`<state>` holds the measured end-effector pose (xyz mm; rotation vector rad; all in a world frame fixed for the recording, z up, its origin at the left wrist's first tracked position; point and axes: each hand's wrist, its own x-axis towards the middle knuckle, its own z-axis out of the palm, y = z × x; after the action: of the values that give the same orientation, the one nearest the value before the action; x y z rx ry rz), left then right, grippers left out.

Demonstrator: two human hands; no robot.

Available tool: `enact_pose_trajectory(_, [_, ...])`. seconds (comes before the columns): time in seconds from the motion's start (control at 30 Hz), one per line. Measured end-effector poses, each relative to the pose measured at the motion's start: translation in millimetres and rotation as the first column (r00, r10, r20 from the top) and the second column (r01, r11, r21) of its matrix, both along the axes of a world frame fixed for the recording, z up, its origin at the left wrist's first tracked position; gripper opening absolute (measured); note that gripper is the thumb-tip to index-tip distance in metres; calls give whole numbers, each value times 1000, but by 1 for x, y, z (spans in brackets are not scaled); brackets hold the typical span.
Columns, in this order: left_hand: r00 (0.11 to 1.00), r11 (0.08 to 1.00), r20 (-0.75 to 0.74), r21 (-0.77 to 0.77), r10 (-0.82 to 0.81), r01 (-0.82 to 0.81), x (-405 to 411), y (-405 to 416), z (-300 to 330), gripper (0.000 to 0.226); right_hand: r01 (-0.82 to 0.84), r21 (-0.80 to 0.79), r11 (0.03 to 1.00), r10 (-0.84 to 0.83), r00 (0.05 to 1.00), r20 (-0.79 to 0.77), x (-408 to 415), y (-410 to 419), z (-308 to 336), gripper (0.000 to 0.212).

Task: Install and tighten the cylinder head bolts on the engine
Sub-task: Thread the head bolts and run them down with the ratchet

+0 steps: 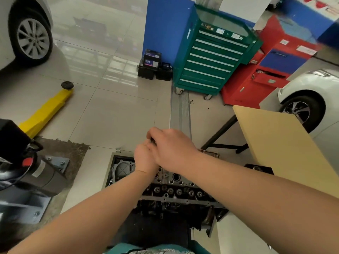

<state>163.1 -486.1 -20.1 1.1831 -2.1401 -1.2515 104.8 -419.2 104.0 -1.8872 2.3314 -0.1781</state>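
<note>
The engine's cylinder head (pixel 176 189) lies low in the middle of the view, dark metal with a row of round holes and valve springs along its top. Both my hands are raised above its far end, pressed together. My right hand (pixel 170 147) lies over the top with its fingers curled round a small metal tool end (pixel 153 140), of which only a shiny tip shows. My left hand (pixel 144 160) is tucked under the right one with its fingers hidden, apparently wrapped round the same tool. No bolts are clearly visible.
A yellow table top (pixel 278 143) juts in at the right. Behind stand a green tool cabinet (pixel 212 57) and a red cabinet (pixel 260 74). A yellow lift arm (pixel 47 110) and a dark machine (pixel 22 162) sit at left. Cars flank both sides.
</note>
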Motion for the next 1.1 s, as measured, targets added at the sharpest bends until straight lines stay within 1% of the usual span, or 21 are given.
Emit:
enact_pose_trajectory(0.07, [957,956,-15,38,-290,290,9,-27,3,33,-15,10,1000,15,1000,5,-3,-3,3,25])
enact_pose_trajectory(0.13, [836,806,-126,222,-534,549,19,-52,18,16,-99,70,993,100,995,-14,-9,-7,7,23])
enact_pose_trajectory(0.2, [758,705,-170,285,-630,649,21,-66,20,16,-175,140,975,177,984,-5,-13,-10,11,20])
enact_pose_trajectory(0.23, [763,708,-177,288,-622,645,22,-67,20,20,-188,161,969,192,981,-10,-15,-11,13,18])
enact_pose_trajectory(0.27, [795,747,-202,274,-571,606,23,-64,19,23,-184,169,968,191,981,-29,-16,-13,13,18])
enact_pose_trajectory(0.33, [909,884,-275,264,-314,386,29,-43,9,11,-132,139,981,144,986,-80,-15,-13,11,23])
enact_pose_trajectory(0.37, [941,922,-302,299,-154,247,32,-28,4,5,-88,109,990,99,990,-98,-14,-13,9,29])
enact_pose_trajectory(0.43, [940,935,-335,349,57,68,30,5,1,20,-13,58,998,22,986,-165,-10,-9,4,39])
enact_pose_trajectory(0.5, [965,973,-249,229,76,-17,15,20,-14,24,18,49,999,-5,966,-259,-3,-7,1,43])
enact_pose_trajectory(0.53, [997,996,-54,80,52,-47,5,23,-11,23,36,56,998,-19,959,-284,-2,-7,1,43])
enact_pose_trajectory(0.57, [995,988,3,124,96,-95,2,19,-6,23,56,60,997,-36,954,-296,-2,-8,2,42])
enact_pose_trajectory(0.6, [990,998,131,15,52,-54,-1,7,-6,27,62,53,997,-44,955,-293,-5,-8,4,39])
enact_pose_trajectory(0.63, [990,996,114,55,-77,71,-4,-7,-4,30,39,45,998,-26,962,-272,-7,-9,6,34])
enact_pose_trajectory(0.73, [869,817,-175,297,-463,495,9,-45,9,16,-132,135,982,149,982,-119,-14,-8,14,24])
enact_pose_trajectory(0.8, [782,664,-280,416,-556,621,16,-59,13,21,-168,207,964,188,979,-82,-13,-10,15,24])
enact_pose_trajectory(0.83, [785,674,-276,405,-554,618,18,-58,12,28,-150,222,963,176,979,-103,-11,-11,15,23])
enact_pose_trajectory(0.87, [815,738,-236,345,-530,580,20,-54,10,29,-129,224,966,160,979,-129,-9,-11,13,22])
enact_pose_trajectory(0.93, [950,915,-163,266,-266,302,24,-33,1,19,-103,203,974,137,978,-158,-6,-12,10,16])
enact_pose_trajectory(0.97, [978,953,-170,258,-118,160,27,-17,-4,19,-92,196,976,125,978,-164,-3,-12,8,13])
enact_pose_trajectory(1.07, [927,903,-343,429,155,7,19,21,-1,29,-55,162,985,83,981,-173,5,-12,6,18])
enact_pose_trajectory(1.1, [909,870,-335,489,249,-58,11,26,0,30,-29,154,988,57,982,-179,7,-12,5,17])
